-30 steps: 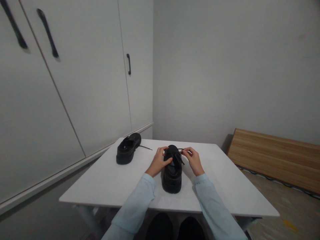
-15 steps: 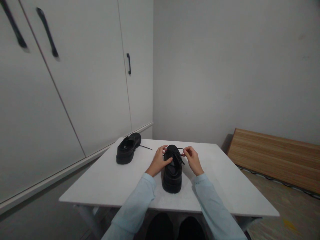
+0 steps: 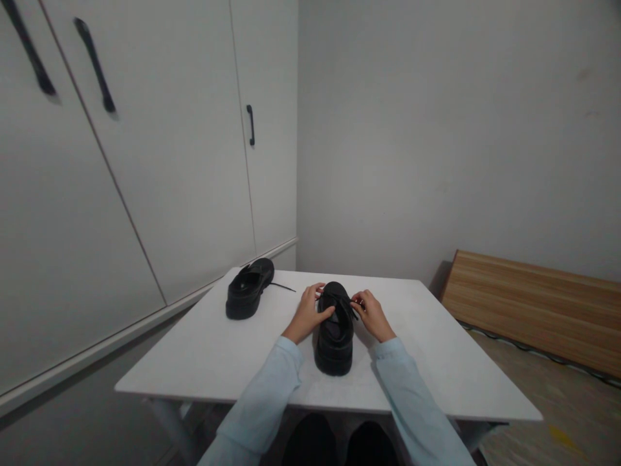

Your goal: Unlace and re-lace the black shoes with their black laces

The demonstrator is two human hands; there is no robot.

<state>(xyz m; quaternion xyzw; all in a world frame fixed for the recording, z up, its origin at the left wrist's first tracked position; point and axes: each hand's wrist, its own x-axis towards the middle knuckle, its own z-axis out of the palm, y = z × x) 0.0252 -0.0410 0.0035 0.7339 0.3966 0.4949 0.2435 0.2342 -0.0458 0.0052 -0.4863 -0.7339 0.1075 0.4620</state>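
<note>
A black lace-up shoe (image 3: 334,353) rests upright on the white table (image 3: 436,362), its toe pointing away from me and its heel nearest. My left hand (image 3: 308,313) grips the shoe from its left side, thumb over the tongue and fingers by the lacing. On the other side, my right hand (image 3: 371,314) pinches a black shoelace (image 3: 356,315) close to the eyelets. The pinched part of the lace is mostly hidden by the fingertips. At the back left of the table stands a second black shoe (image 3: 244,299), with a lace end stretched out to its right.
White cupboards (image 3: 169,162) with black handles line the left side. A grey wall (image 3: 436,142) rises behind the table. To the right, a wood-grain board (image 3: 533,307) leans at an angle by the wall. My knees (image 3: 310,440) are under the table's near edge.
My right hand has shifted slightly down and towards the shoe, and the lace that stretched out to it now lies closer in. My left hand and both shoes stay put.
</note>
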